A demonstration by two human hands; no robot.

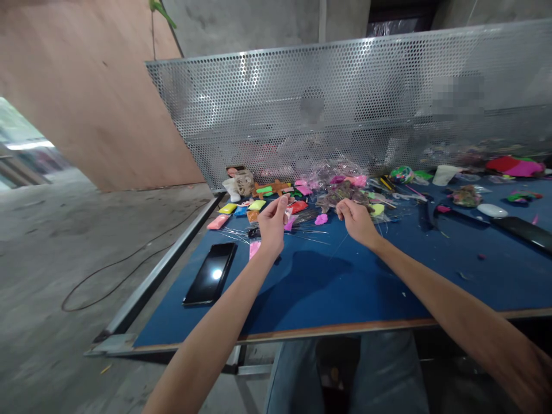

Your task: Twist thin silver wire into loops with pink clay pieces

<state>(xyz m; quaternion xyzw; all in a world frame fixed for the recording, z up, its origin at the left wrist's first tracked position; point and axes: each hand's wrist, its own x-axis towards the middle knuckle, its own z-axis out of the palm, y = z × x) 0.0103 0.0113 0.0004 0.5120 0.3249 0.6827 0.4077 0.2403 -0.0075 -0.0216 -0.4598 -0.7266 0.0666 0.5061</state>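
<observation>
My left hand [271,227] is raised over the blue table, thumb and fingertips pinched together. Whatever sits in that pinch is too small to make out. To its right my right hand [357,223] is closed, its fingers curled inward; anything inside is hidden. A faint thin line shows just below this hand, but I cannot tell whether it is held. Between the hands lies a small pink lump [321,219] of what looks like modelling clay. Behind my left hand are a red packet [297,206] and thin wires [313,237]. A greyish-brown clump [340,196] lies behind my right hand.
A phone [210,273] lies at the table's left. Small coloured packets [227,208] crowd the back left. A perforated metal panel [276,103] stands along the rear edge. Toward the right are a white cup [443,175], a white oval object [492,211] and a black flat object [528,231].
</observation>
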